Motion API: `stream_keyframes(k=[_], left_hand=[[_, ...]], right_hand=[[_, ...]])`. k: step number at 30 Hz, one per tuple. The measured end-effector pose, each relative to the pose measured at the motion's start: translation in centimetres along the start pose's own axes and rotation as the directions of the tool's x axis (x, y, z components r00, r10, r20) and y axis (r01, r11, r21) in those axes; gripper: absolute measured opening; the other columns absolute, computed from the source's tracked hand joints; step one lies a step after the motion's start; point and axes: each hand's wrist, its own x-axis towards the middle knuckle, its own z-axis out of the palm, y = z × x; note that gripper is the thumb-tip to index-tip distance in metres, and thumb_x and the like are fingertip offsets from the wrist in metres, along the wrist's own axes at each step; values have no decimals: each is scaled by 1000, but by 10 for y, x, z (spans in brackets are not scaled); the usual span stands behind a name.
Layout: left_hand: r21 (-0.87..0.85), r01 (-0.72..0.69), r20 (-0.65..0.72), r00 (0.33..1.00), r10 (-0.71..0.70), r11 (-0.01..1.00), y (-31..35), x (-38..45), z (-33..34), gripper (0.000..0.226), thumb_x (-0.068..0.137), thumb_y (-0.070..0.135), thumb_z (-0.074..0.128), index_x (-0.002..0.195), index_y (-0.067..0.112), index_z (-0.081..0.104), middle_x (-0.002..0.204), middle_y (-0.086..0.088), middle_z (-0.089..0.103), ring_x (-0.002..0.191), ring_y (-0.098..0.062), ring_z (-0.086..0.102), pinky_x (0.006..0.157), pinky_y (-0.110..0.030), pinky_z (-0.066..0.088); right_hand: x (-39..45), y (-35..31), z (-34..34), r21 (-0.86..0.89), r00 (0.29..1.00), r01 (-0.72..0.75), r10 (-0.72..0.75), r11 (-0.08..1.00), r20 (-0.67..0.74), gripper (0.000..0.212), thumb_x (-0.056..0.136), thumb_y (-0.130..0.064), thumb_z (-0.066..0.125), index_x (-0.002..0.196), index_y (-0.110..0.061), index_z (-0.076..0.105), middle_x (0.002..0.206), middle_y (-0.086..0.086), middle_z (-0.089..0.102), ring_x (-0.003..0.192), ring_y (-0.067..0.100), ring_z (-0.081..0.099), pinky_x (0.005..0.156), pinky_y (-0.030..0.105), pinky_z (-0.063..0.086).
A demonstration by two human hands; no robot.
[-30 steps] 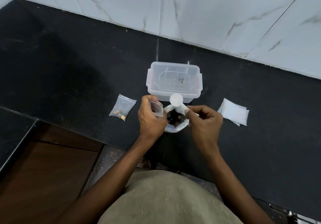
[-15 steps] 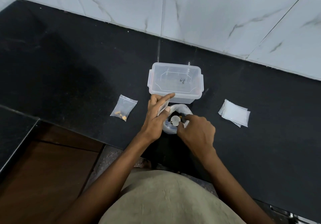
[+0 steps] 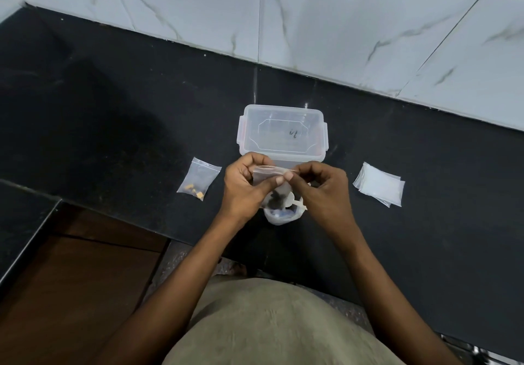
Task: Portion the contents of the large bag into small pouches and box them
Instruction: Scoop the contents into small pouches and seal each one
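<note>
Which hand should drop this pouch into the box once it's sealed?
Probably the left hand: it grips the pouch body, while the right hand only pinches the top strip. The clear box sits open just beyond both hands.

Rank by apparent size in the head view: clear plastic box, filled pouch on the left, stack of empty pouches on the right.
1. clear plastic box, clearly the largest.
2 and 3. stack of empty pouches and filled pouch: near alike in footprint; the stack is fanned out, so no firm ranking.
</note>
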Motion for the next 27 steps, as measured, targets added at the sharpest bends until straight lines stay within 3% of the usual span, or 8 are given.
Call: stream_keyframes(k=[3, 6, 10, 13, 17, 22, 25, 27], left_hand=[[-53, -8, -14, 1000, 7, 999, 0, -1, -5, 12, 79, 5, 74, 82, 4, 63, 72, 4, 70, 67, -8, 65, 64, -21, 52], [-116, 6, -42, 999, -11, 993, -1, 0, -7, 14, 78, 6, 70, 83, -6, 63, 70, 1, 65, 65, -6, 59, 63, -19, 49], [-131, 20, -43, 999, -26, 991, 0, 0, -5, 8, 77, 4, 67, 77, -1, 62, 67, 7, 62, 63, -4, 55, 62, -16, 45], [-111, 43, -67, 996, -50, 993, 3, 0, 0, 4, 74, 4, 66, 72, 6, 63, 65, 9, 63, 61, -3, 54, 61, -16, 45], [-85, 57, -116, 991, -67, 995, 1, 2, 1, 25, 71, -3, 67, 61, 19, 67, 64, 8, 65, 63, -6, 57, 63, -18, 48], [2, 82, -123, 989, -81, 997, 1, 6, -5, 24, 72, -23, 66, 67, 1, 67, 61, 5, 67, 61, -9, 62, 62, -21, 52], [4, 74, -42, 996, -74, 997, 5, 5, -5, 9, 72, -19, 68, 73, -10, 69, 65, -7, 71, 65, -20, 67, 68, -29, 55], [-36, 76, -2, 997, -76, 996, 6, 6, -7, 5, 76, -10, 70, 80, -10, 73, 73, -13, 75, 73, -26, 71, 77, -36, 58]], right_hand=[[0, 2, 0, 30, 1000, -1, 2, 1000, -24, 8, 90, -13, 77, 82, -12, 74, 73, 1, 72, 63, 24, 66, 64, 45, 58], [1, 4, 0, -11, 1000, 21, -22, 1000, -4, 9, 91, -14, 75, 83, -11, 71, 74, 1, 70, 66, 32, 66, 66, 49, 58], [0, 1, 1, -140, 996, 86, -85, 986, 17, 15, 92, -11, 72, 81, -18, 65, 72, -12, 63, 65, 16, 60, 64, 38, 55], [-1, 1, 4, -275, 983, 185, -182, 944, 34, 13, 91, -12, 67, 83, -19, 60, 75, -15, 59, 67, 13, 56, 63, 26, 46], [-2, 0, 4, -351, 974, 220, -222, 910, 35, 8, 89, -18, 66, 83, -19, 60, 78, -15, 59, 69, 8, 56, 63, 21, 41], [-3, -8, -2, -504, 945, 327, -283, 799, 165, 14, 84, -37, 65, 89, -24, 66, 92, -15, 62, 85, 6, 53, 69, 16, 41], [2, -8, 2, -478, 926, 375, -303, 794, 225, 7, 85, -24, 70, 83, -18, 66, 84, -10, 62, 80, 10, 53, 73, 28, 42], [7, -7, 4, -501, 930, 367, -311, 784, 193, 12, 84, -17, 73, 77, -16, 64, 77, -8, 60, 75, 12, 53, 73, 30, 35]])
